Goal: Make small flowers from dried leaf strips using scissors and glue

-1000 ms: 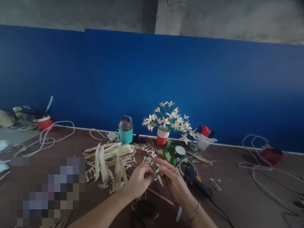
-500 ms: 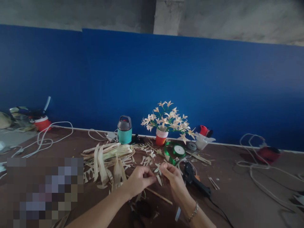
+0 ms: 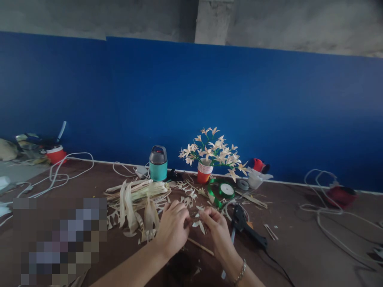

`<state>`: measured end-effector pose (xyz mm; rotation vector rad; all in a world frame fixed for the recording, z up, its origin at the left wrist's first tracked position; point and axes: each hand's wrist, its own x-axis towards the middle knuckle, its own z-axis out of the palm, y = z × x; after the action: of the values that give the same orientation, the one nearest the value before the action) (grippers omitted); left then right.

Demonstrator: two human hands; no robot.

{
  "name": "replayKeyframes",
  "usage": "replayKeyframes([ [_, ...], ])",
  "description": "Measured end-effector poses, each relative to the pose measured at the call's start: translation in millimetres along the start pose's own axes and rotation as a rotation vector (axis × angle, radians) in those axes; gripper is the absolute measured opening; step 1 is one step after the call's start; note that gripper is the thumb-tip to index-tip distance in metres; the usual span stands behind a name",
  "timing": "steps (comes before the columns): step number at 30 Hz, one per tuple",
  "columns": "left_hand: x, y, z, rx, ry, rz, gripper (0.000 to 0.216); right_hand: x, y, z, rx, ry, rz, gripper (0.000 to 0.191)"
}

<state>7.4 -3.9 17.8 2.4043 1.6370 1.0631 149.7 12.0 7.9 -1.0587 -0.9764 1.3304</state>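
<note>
My right hand, a bracelet on its wrist, pinches a small pale husk flower whose pointed petals hang below the fingertips. Close by on its left is my left hand, closed, with the back turned up; whatever lies in its curled fingers is hidden. Below the hands a thin brown stick lies on the table. Beyond them, loose cut petal shapes are scattered. A black glue gun rests just right of my right hand.
Dried husk strips are heaped on the left. Behind stand a teal-bottomed container and red paper cups holding finished pale flowers. Green ribbon lies near the cups. White cables trail across the right side.
My left hand has rolled over so its back faces up, fingers curling under beside the flower. My right hand keeps its pinch and has shifted slightly. The view has moved a little.
</note>
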Motion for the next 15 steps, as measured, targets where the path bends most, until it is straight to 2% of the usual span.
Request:
replayKeyframes([
  [5,0,2,-5,0.044,0.065,-0.008,0.013,-1,1,1,0.021,0.028,0.014,0.038],
  [9,1,5,-13,-0.129,0.214,-0.071,0.004,3,-1,-3,-0.06,0.075,-0.137,0.033],
  [11,2,6,-14,-0.289,0.114,-0.16,0.026,4,-2,-6,-0.138,0.095,-0.263,0.028],
  [14,6,9,-8,-0.663,-0.223,-0.525,0.049,2,0,-7,-0.31,0.06,-0.479,0.021],
  [15,7,9,-6,-0.802,-0.253,-0.658,0.049,0,0,-7,-0.368,0.028,-0.542,0.018],
])
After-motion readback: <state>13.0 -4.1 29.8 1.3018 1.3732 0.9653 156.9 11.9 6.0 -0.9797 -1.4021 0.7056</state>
